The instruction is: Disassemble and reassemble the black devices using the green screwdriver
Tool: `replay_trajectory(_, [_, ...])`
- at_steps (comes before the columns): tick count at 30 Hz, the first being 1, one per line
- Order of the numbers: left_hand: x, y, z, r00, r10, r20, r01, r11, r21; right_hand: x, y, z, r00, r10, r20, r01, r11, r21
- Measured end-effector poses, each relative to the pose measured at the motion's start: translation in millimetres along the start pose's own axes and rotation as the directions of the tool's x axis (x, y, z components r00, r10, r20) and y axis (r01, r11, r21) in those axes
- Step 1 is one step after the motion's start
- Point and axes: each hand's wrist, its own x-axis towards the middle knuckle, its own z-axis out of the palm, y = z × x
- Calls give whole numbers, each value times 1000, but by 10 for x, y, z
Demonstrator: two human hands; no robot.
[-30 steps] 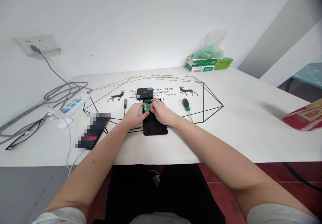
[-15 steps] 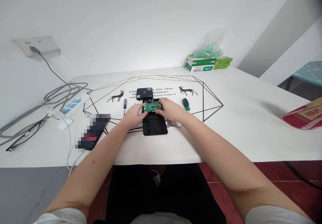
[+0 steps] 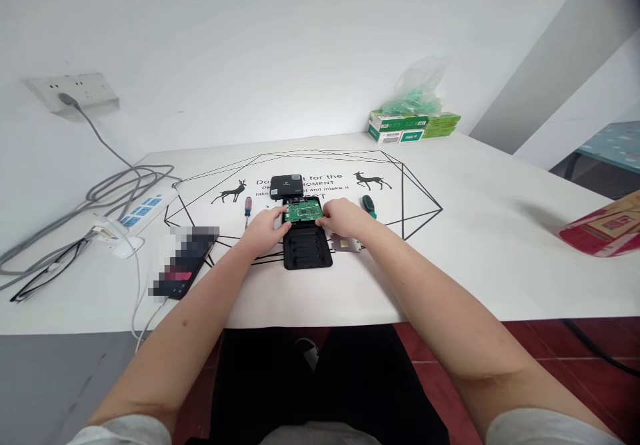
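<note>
A green circuit board sits in an open black plastic case, its several chips facing up. My left hand is closed on the board's left edge, thumb low and fingertips higher up. At the right edge, my right hand pinches the board's side with bent fingers. The black case half lies just below the board, nearer to me. Partly beneath my right wrist is a thin metal plate with a yellowish square. Beyond the board rests a closed black box with labels.
A red-and-blue screwdriver lies left of the board; a green-and-black screwdriver is to the right. A phone, power strip and cables occupy the left side. Green boxes stand by the wall, a red bag at far right.
My right hand has shifted right, from over the board's right part to its edge, uncovering more of the board and the metal plate. My left hand has stayed in place.
</note>
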Motion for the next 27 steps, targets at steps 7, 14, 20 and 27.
replay_trajectory(7, [-13,-3,4,1000,-2,-5,2,1000,-15,-8,-10,-3,1000,0,-6,0,1000,-4])
replay_trajectory(14, [-17,-19,3,1000,16,-13,-16,1000,-19,28,20,25,1000,17,-8,-17,1000,4])
replay_trajectory(20, [-21,20,-20,1000,1,-3,-1,1000,-7,54,48,30,998,50,-24,-49,999,11])
replay_trajectory(27, [-18,0,-20,1000,17,-13,-18,998,-65,50,46,34,998,45,-34,-44,998,35])
